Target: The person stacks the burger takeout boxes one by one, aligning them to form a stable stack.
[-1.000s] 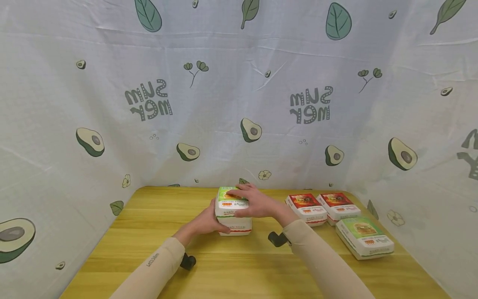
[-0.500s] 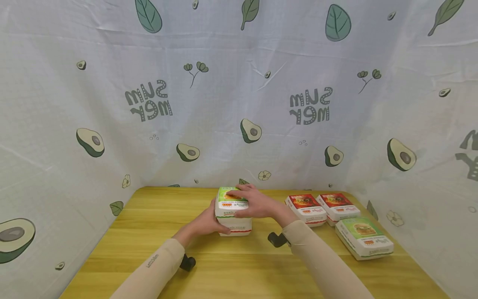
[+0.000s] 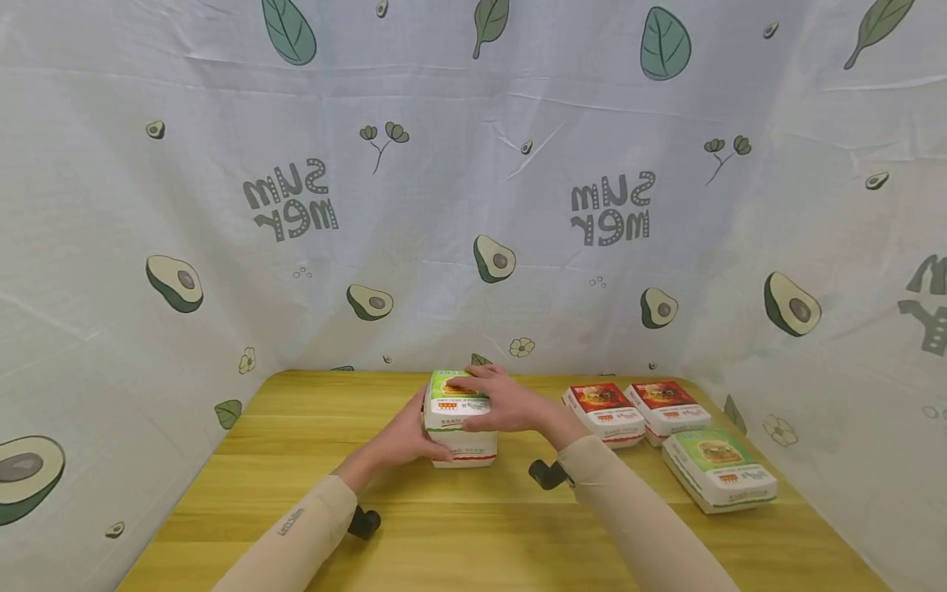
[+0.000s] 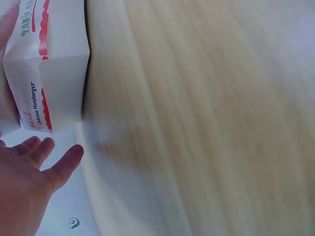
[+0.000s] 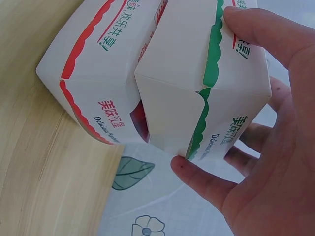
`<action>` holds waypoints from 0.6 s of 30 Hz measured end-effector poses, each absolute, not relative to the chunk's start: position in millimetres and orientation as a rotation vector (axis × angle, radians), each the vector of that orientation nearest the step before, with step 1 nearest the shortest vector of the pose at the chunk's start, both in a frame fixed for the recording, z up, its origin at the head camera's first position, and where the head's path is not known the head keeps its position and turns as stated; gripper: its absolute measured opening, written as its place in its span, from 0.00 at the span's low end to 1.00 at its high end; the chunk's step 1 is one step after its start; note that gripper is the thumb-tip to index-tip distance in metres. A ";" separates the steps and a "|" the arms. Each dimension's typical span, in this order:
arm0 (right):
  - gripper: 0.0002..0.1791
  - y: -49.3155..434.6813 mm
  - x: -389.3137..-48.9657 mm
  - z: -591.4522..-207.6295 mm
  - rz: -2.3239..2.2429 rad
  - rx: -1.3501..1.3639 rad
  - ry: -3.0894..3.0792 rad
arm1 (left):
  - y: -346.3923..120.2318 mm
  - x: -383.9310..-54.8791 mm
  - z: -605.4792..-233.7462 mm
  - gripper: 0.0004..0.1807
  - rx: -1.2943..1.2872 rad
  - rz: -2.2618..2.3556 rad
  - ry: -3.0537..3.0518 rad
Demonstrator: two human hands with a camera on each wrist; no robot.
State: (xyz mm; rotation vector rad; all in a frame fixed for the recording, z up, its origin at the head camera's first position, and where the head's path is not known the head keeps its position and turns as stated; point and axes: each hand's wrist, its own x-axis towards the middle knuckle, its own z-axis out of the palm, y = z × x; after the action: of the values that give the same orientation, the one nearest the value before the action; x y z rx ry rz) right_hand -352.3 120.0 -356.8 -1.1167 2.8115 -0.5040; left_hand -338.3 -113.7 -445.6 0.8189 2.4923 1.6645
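In the head view, a green-topped hamburger box (image 3: 451, 413) sits over a red-trimmed hamburger box (image 3: 473, 448) at the table's middle back. My right hand (image 3: 503, 401) grips the upper box, thumb on its near side and fingers over the top and far side. The right wrist view has this green-trimmed box (image 5: 177, 54) slightly askew on the red-trimmed one (image 5: 98, 73). At the left side of the pair is my left hand (image 3: 403, 437). Seen from the left wrist, that hand (image 4: 22, 182) has its fingers spread and extended, a gap separating them from the lower box (image 4: 49, 78).
Two red-topped hamburger boxes (image 3: 605, 411) (image 3: 668, 409) stand side by side at the back right. Just in front of them lies a green-topped box (image 3: 718, 469). A white curtain with avocado prints (image 3: 429, 205) closes off the back and sides of the wooden table (image 3: 459, 534).
My left hand and forearm have shifted slightly left, away from the stacked boxes. The right hand keeps its grip on the upper box, and the boxes stay where they were.
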 end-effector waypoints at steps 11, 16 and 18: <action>0.39 120.1 -353.0 -358.3 -0.505 -1.124 2.820 | -112.1 -339.5 -441.0 0.69 0.790 1.696 2.530; 0.39 119.9 -353.6 -358.9 -0.485 -1.130 2.829 | -108.8 -336.7 -436.4 0.72 0.723 1.638 2.595; 0.39 119.7 -353.5 -358.8 -0.485 -1.136 2.829 | -107.8 -336.0 -435.4 0.73 0.697 1.626 2.610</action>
State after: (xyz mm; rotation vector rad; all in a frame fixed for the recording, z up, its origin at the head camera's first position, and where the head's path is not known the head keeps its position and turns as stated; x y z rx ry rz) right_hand -353.5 119.7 -358.8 -1.1359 2.8287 -0.4854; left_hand -336.0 -107.8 -435.4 0.6974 2.6097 1.6263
